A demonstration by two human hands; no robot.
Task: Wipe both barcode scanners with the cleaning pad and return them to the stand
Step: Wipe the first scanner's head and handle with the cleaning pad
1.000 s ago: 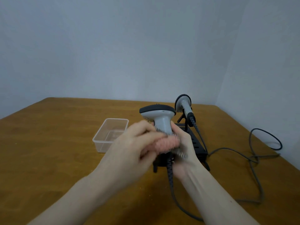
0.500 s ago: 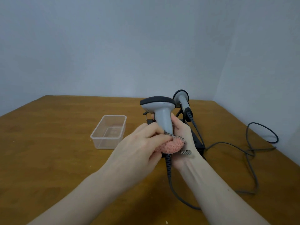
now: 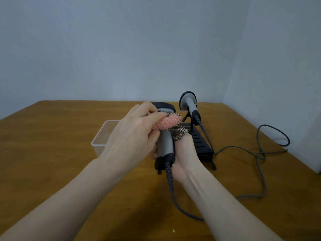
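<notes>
My right hand (image 3: pixel 184 153) grips the handle of a grey barcode scanner (image 3: pixel 165 143), held upright above the table in front of the stand. My left hand (image 3: pixel 135 134) holds a pink cleaning pad (image 3: pixel 168 123) with a checkered loop and presses it against the scanner just under its black head. The second grey scanner (image 3: pixel 189 103) rests on the black stand (image 3: pixel 201 145), behind and to the right. The front of the held scanner is hidden by my left hand.
A clear plastic tub (image 3: pixel 102 138) sits on the wooden table (image 3: pixel 52 153) left of my hands. Grey cables (image 3: pixel 260 153) loop across the table on the right, and one runs down from the held scanner. Walls close off the back and right.
My left hand has slid the pad up the scanner from the lower handle to just below the head. My right hand now grips lower on the handle.
</notes>
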